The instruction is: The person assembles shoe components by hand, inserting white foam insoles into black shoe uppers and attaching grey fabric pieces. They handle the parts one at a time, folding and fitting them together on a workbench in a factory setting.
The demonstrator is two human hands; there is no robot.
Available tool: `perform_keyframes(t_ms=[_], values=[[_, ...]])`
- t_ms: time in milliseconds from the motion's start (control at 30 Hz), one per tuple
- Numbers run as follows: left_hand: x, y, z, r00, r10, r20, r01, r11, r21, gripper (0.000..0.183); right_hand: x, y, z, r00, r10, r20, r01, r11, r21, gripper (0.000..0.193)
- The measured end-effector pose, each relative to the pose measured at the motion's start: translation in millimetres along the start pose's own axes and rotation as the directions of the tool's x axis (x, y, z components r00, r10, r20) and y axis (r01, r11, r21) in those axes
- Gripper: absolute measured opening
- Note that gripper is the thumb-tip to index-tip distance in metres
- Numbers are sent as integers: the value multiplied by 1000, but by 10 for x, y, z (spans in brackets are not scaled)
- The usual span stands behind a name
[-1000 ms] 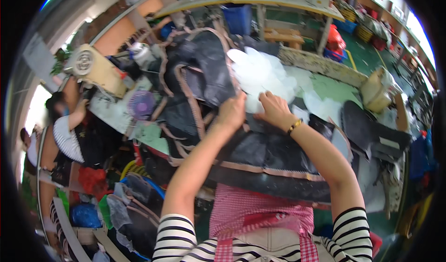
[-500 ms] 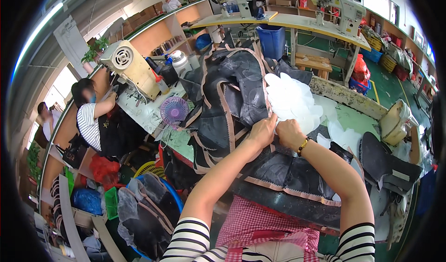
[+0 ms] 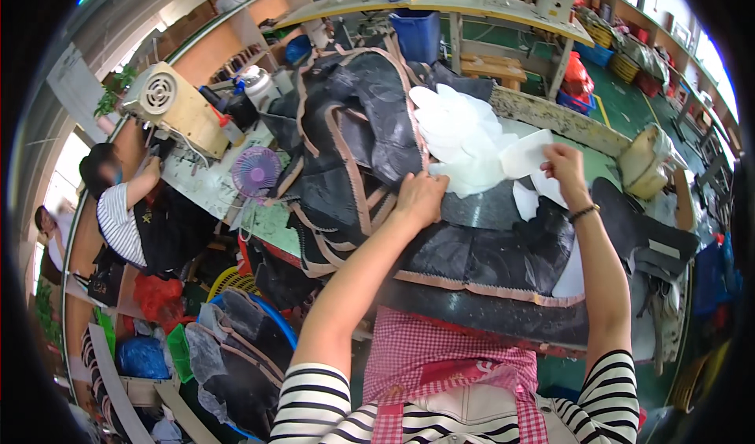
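My right hand (image 3: 565, 166) pinches a thin white cut piece (image 3: 525, 156) by its right end, lifted at the right side of a fanned pile of similar white pieces (image 3: 460, 129). Fingers bent, my left hand (image 3: 423, 198) rests at the pile's lower left corner, against the heap of black panels with tan zigzag-cut edging (image 3: 338, 149). What its fingertips hold, if anything, is hidden. Before me lies a joined row of black panels (image 3: 487, 259) with the same tan edging. Loose white pieces (image 3: 527, 200) lie below my right hand.
A purple fan (image 3: 255, 171) and a sewing machine (image 3: 174, 106) stand to the left, where a co-worker in a striped top (image 3: 122, 216) sits. Black panels fill a blue-rimmed basket (image 3: 287, 327) at lower left. Black pieces (image 3: 649, 235) lie at the table's right end.
My hands were close together at the pile's lower edge. My right hand has moved right with a white piece, while my left stays beside the black heap. The whole view has shifted.
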State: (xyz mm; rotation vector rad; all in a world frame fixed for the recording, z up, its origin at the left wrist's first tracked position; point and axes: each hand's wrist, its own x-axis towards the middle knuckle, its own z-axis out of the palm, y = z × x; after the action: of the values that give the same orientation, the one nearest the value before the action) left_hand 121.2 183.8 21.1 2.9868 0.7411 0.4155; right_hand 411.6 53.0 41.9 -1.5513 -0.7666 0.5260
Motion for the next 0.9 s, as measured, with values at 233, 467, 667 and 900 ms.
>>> perform_keyframes(t_ms=[233, 467, 667, 900], values=[[-346, 231, -163, 997, 17, -77, -46, 921, -386, 38, -1158, -449, -893, 981, -60, 182, -62, 800, 597, 18], [-990, 529, -717, 990, -49, 131, 139, 203, -969, 62, -1977, -657, 128, 911, -39, 411, -1, 995, 98, 20], [-1047, 491, -581, 908, -277, 314, 406, 401, -821, 27, -1972, -454, 457, 823, -183, 538, 297, 946, -132, 36], [-933, 502, -238, 953, -252, 167, 296, 654, -696, 25, -2070, -237, 603, 835, -159, 528, 427, 793, -436, 30]])
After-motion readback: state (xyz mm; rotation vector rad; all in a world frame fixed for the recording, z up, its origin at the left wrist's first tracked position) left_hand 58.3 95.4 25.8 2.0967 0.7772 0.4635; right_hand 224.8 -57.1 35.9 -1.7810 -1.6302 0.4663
